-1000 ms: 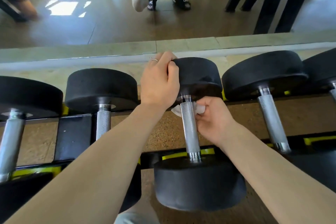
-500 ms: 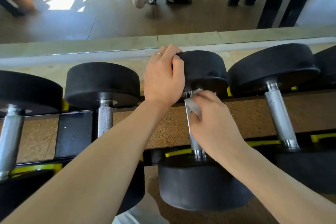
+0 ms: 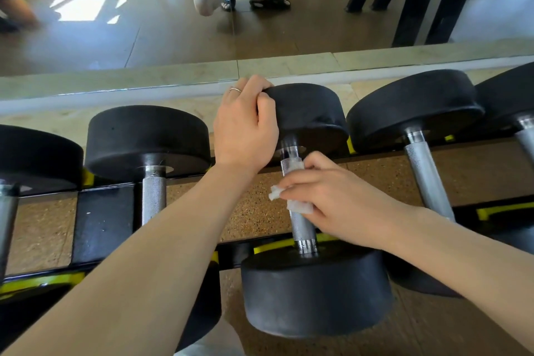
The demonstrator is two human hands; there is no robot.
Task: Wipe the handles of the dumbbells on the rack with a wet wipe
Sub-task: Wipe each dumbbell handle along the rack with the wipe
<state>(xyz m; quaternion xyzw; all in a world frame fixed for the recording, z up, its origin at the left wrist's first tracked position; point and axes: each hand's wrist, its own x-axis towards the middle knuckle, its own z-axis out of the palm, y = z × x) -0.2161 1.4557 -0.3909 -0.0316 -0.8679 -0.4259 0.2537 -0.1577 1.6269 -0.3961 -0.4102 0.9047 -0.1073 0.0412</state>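
Black dumbbells with knurled steel handles lie side by side on a black and yellow rack (image 3: pixel 102 225). My left hand (image 3: pixel 245 130) grips the far head (image 3: pixel 312 113) of the middle dumbbell. My right hand (image 3: pixel 332 196) wraps a white wet wipe (image 3: pixel 294 205) around the upper half of that dumbbell's handle (image 3: pixel 302 228). The lower end of the handle is bare, and its near head (image 3: pixel 315 295) sits below my right forearm.
A dumbbell handle (image 3: pixel 153 196) lies to the left and another (image 3: pixel 427 179) to the right, each close beside the middle one. A mirror (image 3: pixel 173 32) behind the rack reflects the floor, a person's feet and black rack legs. Speckled floor shows between the rails.
My right hand has turned further over the top of the handle with the wipe, and more bare steel shows below it. My left hand has kept its hold on the far head.
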